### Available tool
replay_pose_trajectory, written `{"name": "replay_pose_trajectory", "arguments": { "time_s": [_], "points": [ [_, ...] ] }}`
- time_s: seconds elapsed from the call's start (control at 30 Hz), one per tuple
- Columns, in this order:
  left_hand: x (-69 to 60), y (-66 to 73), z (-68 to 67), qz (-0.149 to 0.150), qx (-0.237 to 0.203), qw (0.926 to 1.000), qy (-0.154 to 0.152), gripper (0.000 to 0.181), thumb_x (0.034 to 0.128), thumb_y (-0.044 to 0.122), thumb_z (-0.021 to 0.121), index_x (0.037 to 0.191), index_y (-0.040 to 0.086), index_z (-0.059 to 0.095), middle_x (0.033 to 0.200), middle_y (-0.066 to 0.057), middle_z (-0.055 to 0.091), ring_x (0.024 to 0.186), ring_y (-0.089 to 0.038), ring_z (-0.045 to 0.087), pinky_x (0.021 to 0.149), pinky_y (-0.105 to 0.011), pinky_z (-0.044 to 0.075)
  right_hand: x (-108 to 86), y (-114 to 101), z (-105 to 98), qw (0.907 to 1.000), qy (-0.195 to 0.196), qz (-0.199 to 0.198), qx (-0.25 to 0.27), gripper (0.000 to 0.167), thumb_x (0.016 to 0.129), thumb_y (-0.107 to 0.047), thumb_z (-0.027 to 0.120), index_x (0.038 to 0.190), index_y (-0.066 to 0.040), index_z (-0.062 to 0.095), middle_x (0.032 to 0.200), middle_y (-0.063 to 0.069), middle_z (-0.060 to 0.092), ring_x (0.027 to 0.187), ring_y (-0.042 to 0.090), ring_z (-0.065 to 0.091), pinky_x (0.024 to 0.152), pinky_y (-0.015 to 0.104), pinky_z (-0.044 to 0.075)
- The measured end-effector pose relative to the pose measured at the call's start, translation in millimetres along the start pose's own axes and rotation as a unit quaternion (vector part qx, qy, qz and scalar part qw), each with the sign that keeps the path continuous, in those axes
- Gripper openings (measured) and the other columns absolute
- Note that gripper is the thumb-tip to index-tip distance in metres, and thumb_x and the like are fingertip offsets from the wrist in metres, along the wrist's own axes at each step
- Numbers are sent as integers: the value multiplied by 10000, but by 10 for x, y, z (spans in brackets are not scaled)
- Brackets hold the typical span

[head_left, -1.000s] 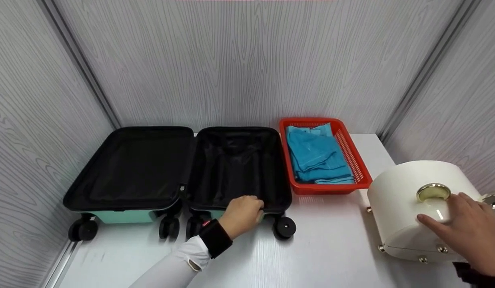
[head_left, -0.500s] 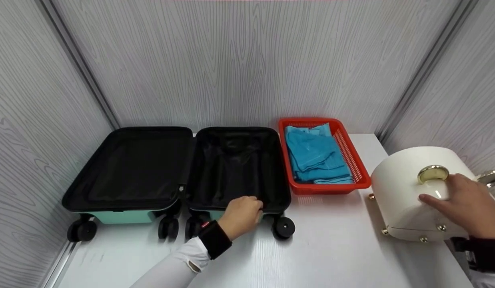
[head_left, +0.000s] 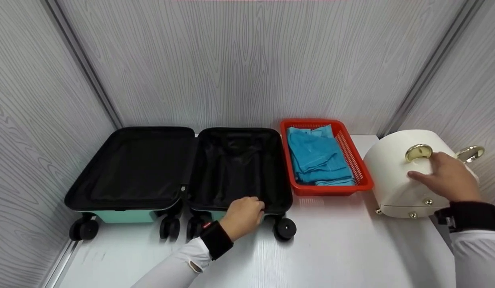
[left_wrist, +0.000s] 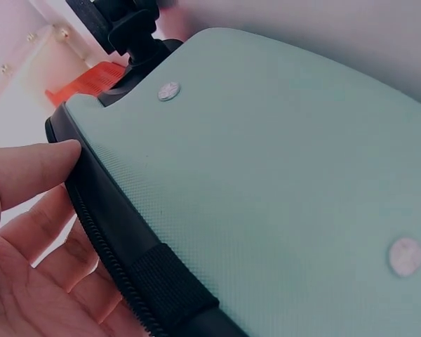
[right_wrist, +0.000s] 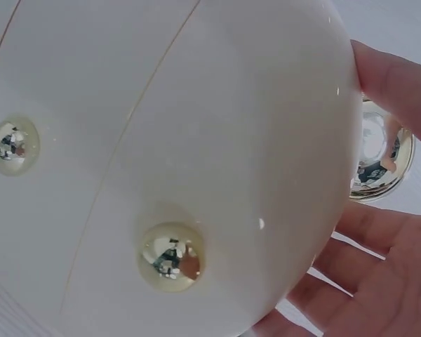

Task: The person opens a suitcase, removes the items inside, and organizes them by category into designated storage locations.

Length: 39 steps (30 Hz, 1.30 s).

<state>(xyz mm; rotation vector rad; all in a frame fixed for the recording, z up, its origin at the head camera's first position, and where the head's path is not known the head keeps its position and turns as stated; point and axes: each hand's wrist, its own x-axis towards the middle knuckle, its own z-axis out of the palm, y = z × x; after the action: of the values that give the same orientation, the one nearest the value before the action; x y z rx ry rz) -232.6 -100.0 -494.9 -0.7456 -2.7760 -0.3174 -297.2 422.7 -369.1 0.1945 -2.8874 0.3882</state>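
In the head view, my left hand [head_left: 243,216] grips the front rim of the right half of an open mint-green suitcase [head_left: 235,172] with black lining. The left wrist view shows the thumb on the black zip edge [left_wrist: 109,203] and the fingers behind it. At the right, my right hand [head_left: 451,176] lies spread on the rounded top of a cream box [head_left: 391,176] with gold knobs. One gold piece [right_wrist: 382,151] shows between thumb and forefinger in the right wrist view; the fingers follow the cream surface.
A red plastic basket [head_left: 363,180] holding folded blue cloths [head_left: 315,150] stands between the suitcase and the box. The suitcase's left half [head_left: 135,172] lies flat beside the left wall. Black wheels [head_left: 285,229] stick out in front. Grey wood-grain walls [head_left: 239,60] surround the white table [head_left: 311,248].
My right hand and the cream box have moved away from me and slightly left, close against the red basket. The left hand has stayed on the suitcase rim.
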Motion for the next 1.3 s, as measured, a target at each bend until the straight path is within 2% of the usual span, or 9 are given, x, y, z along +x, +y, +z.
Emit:
{"name": "replay_pose_trajectory", "arguments": {
  "time_s": [0.17, 0.4, 0.53, 0.63, 0.83, 0.93, 1.03, 1.17, 1.3],
  "points": [
    [-2, -2, -3, 32, 31, 10000, 48, 92, 980, 149, 770, 898, 111, 785, 837, -25, 719, 782, -208, 742, 652, -361, 613, 198, 8, 51, 9998, -52, -74, 163, 563, 969, -371, 801, 1126, 112, 559, 962, 266, 573, 922, 479, 589, 835, 634, 453],
    [-1, 3, 7, 45, -52, 10000, 20, 120, 1002, 154, 751, 896, 109, 782, 833, -28, 715, 773, -205, 732, 662, -360, 609, 424, 55, 173, 9995, 190, -212, 156, 482, 983, -298, 761, 1018, 114, 513, 950, 322, 537, 924, 556, 548, 867, 714, 412],
    [1, -3, 5, 27, -23, 10000, -30, 121, 1015, 165, 746, 915, 112, 789, 840, -25, 715, 772, -199, 727, 674, -355, 611, 524, 76, 260, 9996, 237, -122, 124, 562, 1017, -303, 699, 1151, 207, 503, 1186, 485, 511, 1169, 690, 461, 1062, 833, 279],
    [1, -13, 2, 16, -22, 10000, -50, 118, 1018, 166, 745, 925, 111, 794, 848, -27, 721, 776, -199, 728, 681, -355, 611, 579, 72, 288, 9998, 86, 26, 166, 689, 1049, -328, 649, 1341, 260, 442, 1445, 553, 379, 1390, 726, 308, 1174, 854, 120],
    [-3, -34, 4, 3, -98, 10000, 13, 119, 1005, 148, 756, 896, 109, 787, 842, -32, 718, 776, -208, 729, 681, -365, 609, 632, 6, 304, 9996, -77, 238, 153, 824, 1079, -370, 607, 1481, 289, 318, 1535, 570, 257, 1484, 718, 203, 1227, 820, 54],
    [-9, -39, 8, 11, -151, 9999, 62, 112, 998, 144, 758, 897, 109, 791, 837, -32, 715, 776, -212, 730, 680, -370, 609, 598, -58, 354, 9992, 196, 313, 134, 817, 1075, -338, 599, 1497, 294, 299, 1533, 562, 281, 1488, 720, 212, 1244, 798, 73],
    [-17, -47, 12, 28, -235, 9997, 78, 108, 1000, 163, 755, 915, 111, 798, 829, -28, 711, 766, -208, 726, 670, -366, 606, 527, -154, 446, 9956, 860, 287, 239, 767, 1036, -269, 638, 1472, 294, 352, 1504, 549, 353, 1470, 718, 270, 1243, 789, 135],
    [-29, -79, -13, -25, -426, 9991, 44, 155, 1027, 225, 732, 955, 108, 803, 850, -27, 724, 767, -206, 719, 665, -366, 603, 430, -333, 589, 9831, 1747, 123, 531, 708, 972, -185, 704, 1441, 271, 432, 1482, 515, 431, 1458, 715, 328, 1241, 771, 197],
    [-50, -157, -79, -141, -574, 9982, 117, 241, 1067, 283, 694, 1045, 69, 803, 938, -70, 761, 832, -240, 739, 714, -395, 625, 333, -559, 719, 9732, 2143, -161, 816, 666, 946, -146, 744, 1432, 230, 488, 1506, 477, 456, 1476, 694, 346, 1271, 721, 219]
  ]
}}
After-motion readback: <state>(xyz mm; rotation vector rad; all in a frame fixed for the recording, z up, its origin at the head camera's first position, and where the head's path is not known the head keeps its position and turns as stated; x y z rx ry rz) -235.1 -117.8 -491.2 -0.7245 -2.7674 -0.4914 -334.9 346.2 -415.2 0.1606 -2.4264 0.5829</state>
